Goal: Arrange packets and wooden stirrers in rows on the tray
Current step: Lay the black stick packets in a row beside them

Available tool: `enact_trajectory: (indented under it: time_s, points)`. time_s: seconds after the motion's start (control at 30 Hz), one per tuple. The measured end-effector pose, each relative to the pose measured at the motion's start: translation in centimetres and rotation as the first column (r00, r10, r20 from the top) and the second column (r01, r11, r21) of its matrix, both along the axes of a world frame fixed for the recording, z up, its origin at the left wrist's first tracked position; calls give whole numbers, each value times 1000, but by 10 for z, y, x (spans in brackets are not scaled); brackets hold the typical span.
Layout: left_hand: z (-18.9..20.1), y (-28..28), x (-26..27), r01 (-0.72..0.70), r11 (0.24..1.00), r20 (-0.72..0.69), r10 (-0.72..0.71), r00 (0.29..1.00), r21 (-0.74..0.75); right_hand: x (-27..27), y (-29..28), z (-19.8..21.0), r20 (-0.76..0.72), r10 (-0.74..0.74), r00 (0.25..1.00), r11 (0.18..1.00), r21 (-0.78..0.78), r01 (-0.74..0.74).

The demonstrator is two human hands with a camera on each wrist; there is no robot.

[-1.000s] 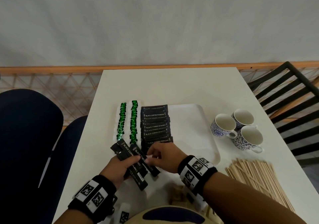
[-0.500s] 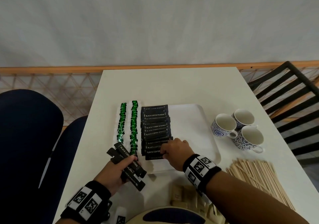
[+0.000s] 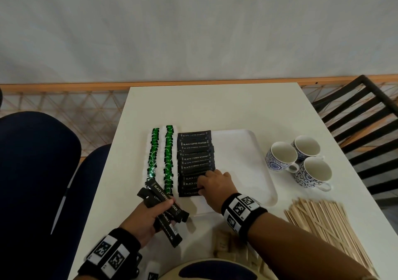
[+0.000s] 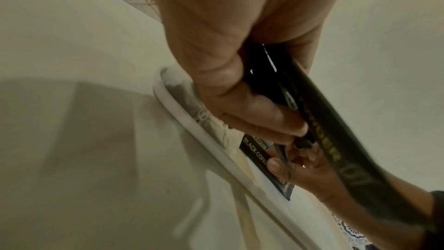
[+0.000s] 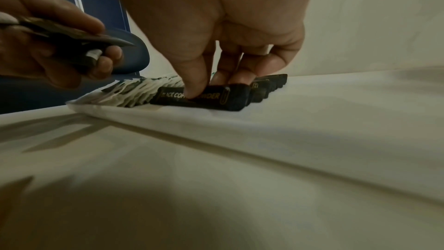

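A white tray (image 3: 247, 150) holds two rows of green-and-white packets (image 3: 154, 152) on its left side. A row of black coffee packets (image 3: 195, 157) lies beside them. My right hand (image 3: 202, 185) is at the near end of the black row. There its thumb and fingers pinch the nearest black packet (image 5: 204, 98), which lies on the tray. Over the table by the tray's near left corner, my left hand (image 3: 155, 210) grips a bundle of black packets (image 3: 165, 197). The wooden stirrers (image 3: 323, 226) lie in a loose heap on the table to the right.
Three blue-patterned cups (image 3: 301, 161) stand right of the tray. Small beige packets (image 3: 224, 243) lie near the table's front edge under my right forearm. A blue chair (image 3: 32, 172) is on the left and a black slatted chair (image 3: 366, 118) on the right.
My right hand went from the bundle in my left hand forward to the tray with one black packet, which now lies at the near end of the black row. My left hand shifted slightly left.
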State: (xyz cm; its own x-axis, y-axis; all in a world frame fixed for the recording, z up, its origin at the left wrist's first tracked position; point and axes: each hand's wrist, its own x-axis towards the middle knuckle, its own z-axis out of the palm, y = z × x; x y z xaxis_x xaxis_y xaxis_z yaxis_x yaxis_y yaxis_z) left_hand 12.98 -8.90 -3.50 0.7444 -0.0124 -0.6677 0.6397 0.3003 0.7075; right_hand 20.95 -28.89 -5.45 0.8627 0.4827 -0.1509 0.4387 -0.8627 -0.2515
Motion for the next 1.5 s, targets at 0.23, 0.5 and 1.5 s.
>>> enact_trajectory:
  time_s: [0.23,0.5,1.5]
  points:
    - [2,-3,1,49,999,26,-48,998,-18,-3,3,2,36,-10,999,999,42,8]
    - [1,-12,3,100,991,41,-104,994,94,-11,10,29,-382,110,917,894,442,77]
    - [-15,3,-6,138,979,9,-141,990,148,-1,-15,8,-109,35,993,999,-3,-36]
